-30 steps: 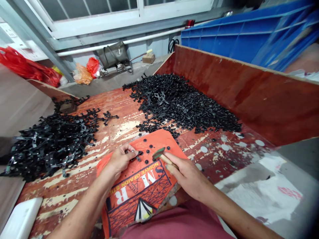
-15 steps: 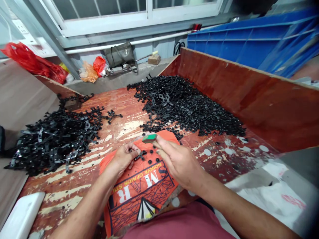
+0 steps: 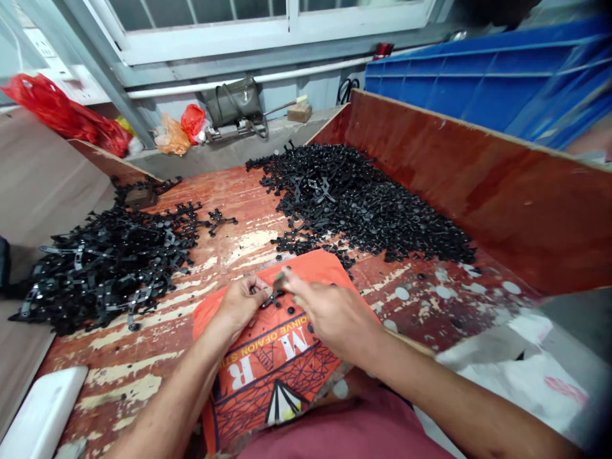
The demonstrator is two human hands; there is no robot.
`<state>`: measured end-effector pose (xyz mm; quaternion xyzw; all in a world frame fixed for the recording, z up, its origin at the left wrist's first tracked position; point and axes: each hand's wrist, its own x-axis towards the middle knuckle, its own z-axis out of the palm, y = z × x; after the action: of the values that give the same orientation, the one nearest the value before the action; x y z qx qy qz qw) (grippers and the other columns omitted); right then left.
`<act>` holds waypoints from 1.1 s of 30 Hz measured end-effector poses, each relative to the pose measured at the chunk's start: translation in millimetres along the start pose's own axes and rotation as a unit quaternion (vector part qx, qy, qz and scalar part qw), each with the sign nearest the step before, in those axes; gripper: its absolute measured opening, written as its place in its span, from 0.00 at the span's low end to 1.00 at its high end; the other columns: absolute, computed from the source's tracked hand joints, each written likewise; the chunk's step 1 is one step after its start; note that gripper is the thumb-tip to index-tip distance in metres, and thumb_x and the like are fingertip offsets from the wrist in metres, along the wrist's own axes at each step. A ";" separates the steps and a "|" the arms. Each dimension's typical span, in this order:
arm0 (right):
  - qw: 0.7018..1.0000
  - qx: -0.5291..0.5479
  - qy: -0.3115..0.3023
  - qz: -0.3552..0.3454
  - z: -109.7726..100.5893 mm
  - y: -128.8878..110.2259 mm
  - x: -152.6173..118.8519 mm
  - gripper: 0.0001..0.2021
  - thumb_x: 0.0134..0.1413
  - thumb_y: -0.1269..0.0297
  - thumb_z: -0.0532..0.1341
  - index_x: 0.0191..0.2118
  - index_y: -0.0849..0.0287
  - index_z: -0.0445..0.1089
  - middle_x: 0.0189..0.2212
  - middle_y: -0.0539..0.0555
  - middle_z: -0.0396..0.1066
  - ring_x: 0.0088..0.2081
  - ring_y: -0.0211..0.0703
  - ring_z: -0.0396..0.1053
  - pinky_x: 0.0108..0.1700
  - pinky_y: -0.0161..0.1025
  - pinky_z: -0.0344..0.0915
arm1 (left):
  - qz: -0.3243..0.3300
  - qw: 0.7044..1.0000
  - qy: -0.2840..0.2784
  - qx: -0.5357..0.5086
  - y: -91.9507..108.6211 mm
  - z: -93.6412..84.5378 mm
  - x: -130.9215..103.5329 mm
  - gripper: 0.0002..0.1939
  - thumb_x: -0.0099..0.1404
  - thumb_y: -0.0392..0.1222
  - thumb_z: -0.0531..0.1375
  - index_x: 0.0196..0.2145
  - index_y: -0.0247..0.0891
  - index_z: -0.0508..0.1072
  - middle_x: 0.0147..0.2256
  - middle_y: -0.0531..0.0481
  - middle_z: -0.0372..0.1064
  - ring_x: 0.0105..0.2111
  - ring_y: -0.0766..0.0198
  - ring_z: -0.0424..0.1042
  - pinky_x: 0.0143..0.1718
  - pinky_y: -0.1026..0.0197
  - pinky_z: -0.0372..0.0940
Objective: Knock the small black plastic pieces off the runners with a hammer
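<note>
On an orange printed cloth (image 3: pixel 315 268), my left hand (image 3: pixel 243 299) pinches a small black branched part (image 3: pixel 271 302). My right hand (image 3: pixel 329 312) is closed around a tool whose wooden handle (image 3: pixel 411 338) shows below the wrist. The tool's dark, blurred head (image 3: pixel 279 280) is at the black part, close to my left fingertips. Small round black pieces (image 3: pixel 291 310) lie on the cloth between my hands.
Black parts form a heap (image 3: pixel 109 268) on the left and a larger heap (image 3: pixel 363 204) at the back right. A wooden board (image 3: pixel 478 178) walls the right side, with a blue crate (image 3: pixel 459 76) behind. A white object (image 3: pixel 45 411) lies front left.
My right hand has turned and brought the tool's head down and left onto the black part. The green side no longer shows. My left hand keeps its hold, and the view has shifted slightly.
</note>
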<state>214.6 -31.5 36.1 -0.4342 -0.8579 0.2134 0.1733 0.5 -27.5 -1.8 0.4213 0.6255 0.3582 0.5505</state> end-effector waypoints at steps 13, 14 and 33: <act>0.999 -0.001 -0.049 0.018 -4.6 -3.2 5.7 0.22 0.68 0.65 0.52 0.66 0.52 0.61 0.38 0.56 0.80 0.37 0.48 0.76 0.37 0.39 0.66 | 0.020 0.999 0.009 0.025 -5.1 -0.6 0.9 0.15 0.53 0.51 0.66 0.26 0.38 0.69 0.15 0.63 0.56 0.08 0.77 0.47 0.10 0.69 0.44; 0.999 0.007 -0.041 0.021 -3.8 0.0 6.3 0.22 0.68 0.64 0.52 0.66 0.51 0.60 0.40 0.56 0.79 0.38 0.48 0.76 0.37 0.39 0.66 | 0.021 0.999 0.010 0.027 -5.2 -0.1 0.8 0.15 0.53 0.52 0.66 0.26 0.38 0.69 0.15 0.63 0.57 0.08 0.77 0.47 0.10 0.69 0.44; 0.987 0.142 0.018 0.073 -26.9 28.3 -38.5 0.20 0.70 0.64 0.49 0.62 0.47 0.64 0.58 0.49 0.70 0.55 0.46 0.70 0.55 0.45 0.66 | -0.027 0.996 -0.005 -0.081 10.5 2.9 -33.0 0.23 0.47 0.55 0.71 0.28 0.36 0.68 0.15 0.65 0.55 0.08 0.79 0.46 0.09 0.73 0.43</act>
<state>268.3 -42.2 40.1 -0.4709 -0.7815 0.3369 0.2325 6.1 -53.9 20.1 0.3603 0.6028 0.3909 0.5950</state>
